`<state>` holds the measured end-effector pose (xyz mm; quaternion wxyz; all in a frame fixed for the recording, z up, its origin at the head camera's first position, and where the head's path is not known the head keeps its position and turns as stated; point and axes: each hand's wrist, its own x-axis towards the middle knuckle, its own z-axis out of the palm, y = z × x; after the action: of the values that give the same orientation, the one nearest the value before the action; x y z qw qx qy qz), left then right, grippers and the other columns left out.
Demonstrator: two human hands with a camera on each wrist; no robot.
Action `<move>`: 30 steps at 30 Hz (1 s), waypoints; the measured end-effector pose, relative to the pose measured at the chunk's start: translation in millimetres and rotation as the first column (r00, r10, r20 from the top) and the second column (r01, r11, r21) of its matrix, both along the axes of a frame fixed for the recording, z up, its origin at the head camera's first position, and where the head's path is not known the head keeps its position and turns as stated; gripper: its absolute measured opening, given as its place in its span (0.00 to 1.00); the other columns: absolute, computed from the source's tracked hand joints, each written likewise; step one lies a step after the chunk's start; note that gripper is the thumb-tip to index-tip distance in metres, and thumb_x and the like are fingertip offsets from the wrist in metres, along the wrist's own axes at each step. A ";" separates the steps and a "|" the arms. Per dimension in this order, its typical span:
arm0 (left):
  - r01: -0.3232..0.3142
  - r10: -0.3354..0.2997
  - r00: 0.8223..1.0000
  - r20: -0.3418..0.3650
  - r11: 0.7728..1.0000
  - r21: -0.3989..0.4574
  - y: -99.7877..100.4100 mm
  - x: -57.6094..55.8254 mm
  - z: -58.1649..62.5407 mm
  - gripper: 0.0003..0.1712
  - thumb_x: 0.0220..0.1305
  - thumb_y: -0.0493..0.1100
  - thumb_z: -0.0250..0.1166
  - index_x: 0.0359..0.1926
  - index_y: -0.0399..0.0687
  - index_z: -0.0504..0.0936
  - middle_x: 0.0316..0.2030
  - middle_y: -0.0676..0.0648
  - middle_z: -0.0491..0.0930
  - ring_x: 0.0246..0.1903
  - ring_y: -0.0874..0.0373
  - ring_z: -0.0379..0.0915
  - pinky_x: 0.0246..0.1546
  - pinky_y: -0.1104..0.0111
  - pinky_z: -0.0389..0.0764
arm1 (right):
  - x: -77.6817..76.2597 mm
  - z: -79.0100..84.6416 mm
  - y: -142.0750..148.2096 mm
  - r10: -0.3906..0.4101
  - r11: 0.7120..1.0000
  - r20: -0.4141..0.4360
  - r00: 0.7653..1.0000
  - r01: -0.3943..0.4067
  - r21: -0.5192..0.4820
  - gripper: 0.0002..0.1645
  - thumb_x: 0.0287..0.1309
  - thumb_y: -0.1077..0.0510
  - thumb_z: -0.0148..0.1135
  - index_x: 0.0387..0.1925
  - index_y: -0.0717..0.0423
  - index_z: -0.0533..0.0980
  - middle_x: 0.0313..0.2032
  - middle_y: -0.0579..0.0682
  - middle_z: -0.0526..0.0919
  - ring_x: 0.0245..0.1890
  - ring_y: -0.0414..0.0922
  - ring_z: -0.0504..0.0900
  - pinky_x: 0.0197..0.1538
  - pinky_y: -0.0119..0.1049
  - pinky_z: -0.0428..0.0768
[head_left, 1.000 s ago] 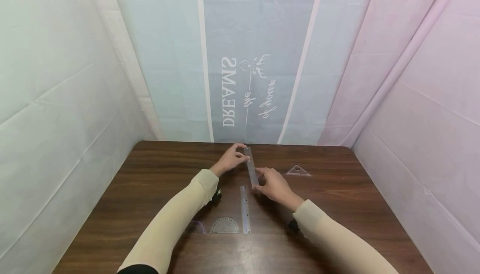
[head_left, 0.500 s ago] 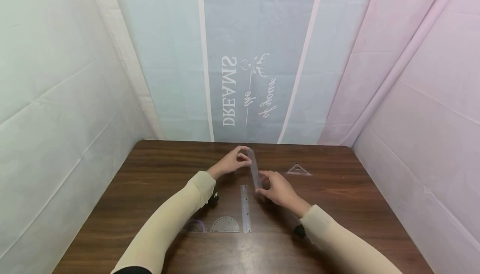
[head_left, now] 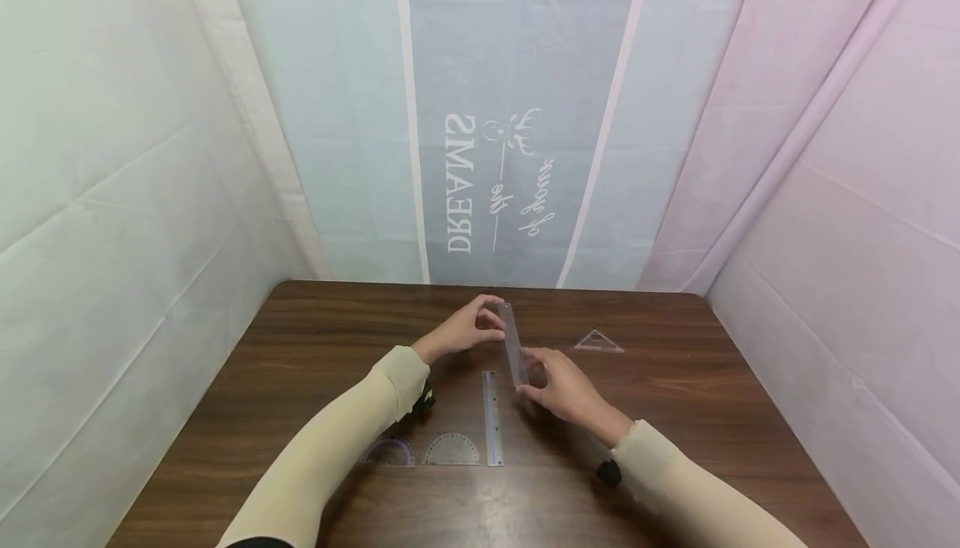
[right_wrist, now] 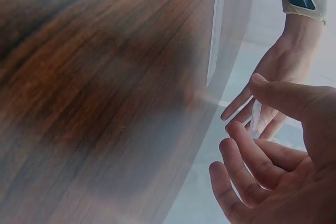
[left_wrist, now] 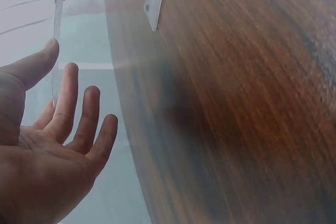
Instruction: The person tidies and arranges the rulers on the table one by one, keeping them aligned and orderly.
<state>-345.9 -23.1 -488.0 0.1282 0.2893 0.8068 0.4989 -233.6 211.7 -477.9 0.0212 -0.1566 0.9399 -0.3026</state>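
Note:
A clear straight ruler (head_left: pixel 512 338) is held between both hands above the table, its length running away from the person and slightly tilted. My left hand (head_left: pixel 461 329) pinches its far end between thumb and fingers. At the near end, my right hand (head_left: pixel 564 385) grips it the same way. The left wrist view shows this ruler (left_wrist: pixel 59 9) nearly edge-on, with the left thumb against one face and the other fingers spread. Just left of the right hand, a second clear ruler (head_left: pixel 492 423) lies flat on the wood.
Left of the lying ruler is a clear protractor (head_left: pixel 452 449), and beside it a purple-marked protractor (head_left: pixel 388 452) near the left sleeve. A clear set square (head_left: pixel 598 349) lies to the right, on the dark wooden table (head_left: pixel 675 414). Fabric walls (head_left: pixel 360 156) enclose the back and sides.
Both hands have shifted slightly to the right and nearer the person, carrying the ruler along. The things lying on the table have stayed put.

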 end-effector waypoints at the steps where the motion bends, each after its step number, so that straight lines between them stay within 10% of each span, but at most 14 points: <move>1: 0.003 -0.003 1.000 -0.008 1.000 0.001 0.3 0.3 0.3 0.38 0.74 0.40 0.71 0.77 0.38 0.63 0.53 0.39 0.87 0.59 0.45 0.82 0.66 0.47 0.76 | 0.6 0.1 0.4 0.004 1.000 -0.001 1.000 -0.004 -0.004 0.40 0.60 0.55 0.82 0.69 0.64 0.76 0.53 0.54 0.87 0.54 0.52 0.86 0.57 0.54 0.84; 30: 0.030 -0.042 0.996 -0.078 0.988 -0.153 6.3 17.4 -6.1 0.36 0.71 0.44 0.75 0.73 0.44 0.69 0.61 0.39 0.82 0.63 0.43 0.78 0.66 0.49 0.77 | 34.1 -3.9 6.7 -0.013 0.999 -0.018 1.000 0.014 0.040 0.39 0.56 0.51 0.85 0.66 0.59 0.80 0.57 0.53 0.86 0.55 0.52 0.83 0.57 0.53 0.83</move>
<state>-328.5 -16.8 -494.1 0.1261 0.3133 0.8414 0.4218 -199.5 218.4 -481.8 0.0142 -0.1525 0.9470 -0.2823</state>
